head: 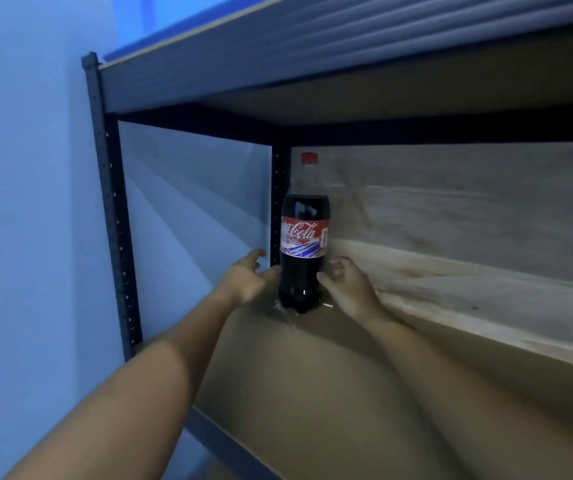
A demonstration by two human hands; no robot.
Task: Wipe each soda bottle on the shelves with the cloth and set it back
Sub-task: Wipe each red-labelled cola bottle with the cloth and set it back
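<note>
One cola bottle (304,251), dark, with a red cap and a red label, stands upright on the wooden shelf board (330,368) near the back left post. My left hand (248,280) is at its lower left side, fingers spread, thumb touching the bottle. On the lower right side is my right hand (345,287), whose thumb tip touches the bottle while its loosely bent fingers stay just clear of it. Neither hand wraps the bottle. No cloth is in view.
The shelf above (312,64) hangs low over the bottle. Dark metal posts stand at the front left (111,202) and back left (278,202). A pale wooden back panel (468,202) runs to the right. The wall (28,202) is at the left.
</note>
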